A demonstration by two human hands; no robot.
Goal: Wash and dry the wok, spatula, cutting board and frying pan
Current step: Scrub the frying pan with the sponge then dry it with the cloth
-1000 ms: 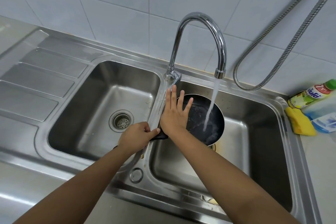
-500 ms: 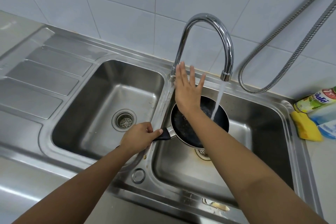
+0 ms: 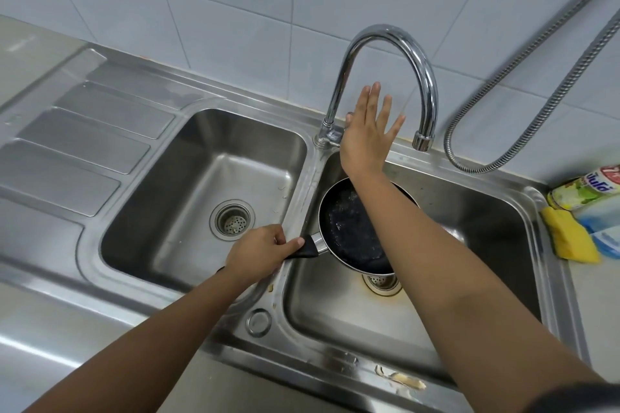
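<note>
While gripped at the black handle [image 3: 303, 251] by the left hand [image 3: 260, 253], hangs roughly level over the right basin [image 3: 476, 211], just above the drain strainer [image 3: 382, 282] and near the divider [image 3: 298, 198]: one small frying pan [image 3: 349, 228], dark inside, steel outside, crossed on its far side by the right forearm.

Left hand: fingers [image 3: 280, 235] curled round the handle, thumb laid along its top toward the steel collar [image 3: 318, 242]. Right hand [image 3: 367, 136]: up at the foot of the faucet [image 3: 385, 38], fingers straight and spread, holding nothing; thumb close by the tap lever [image 3: 330, 136], contact not certain. No stream at the spout [image 3: 423, 141].

Handling, by judgement: rigid, light enough for one hand, beaded with water on the dark coating, so likely slick at rim and base. Best hold: the handle, well back from the collar, with a full wrap of fingers; for drying, second hand flat under the base or at the far rim. Coating likely easy to scratch; calls for the soft side of the sponge [image 3: 567, 240]. Risk: knock against basin wall or faucet on tilting.

Also present: left basin [image 3: 161, 211], ribbed drainboard [image 3: 84, 151], detergent bottle [image 3: 583, 191] beside the sponge at the bench [image 3: 597, 312] edge, metal hose [image 3: 536, 104] against the tiles. Wok, spatula, cutting board: not in view.
</note>
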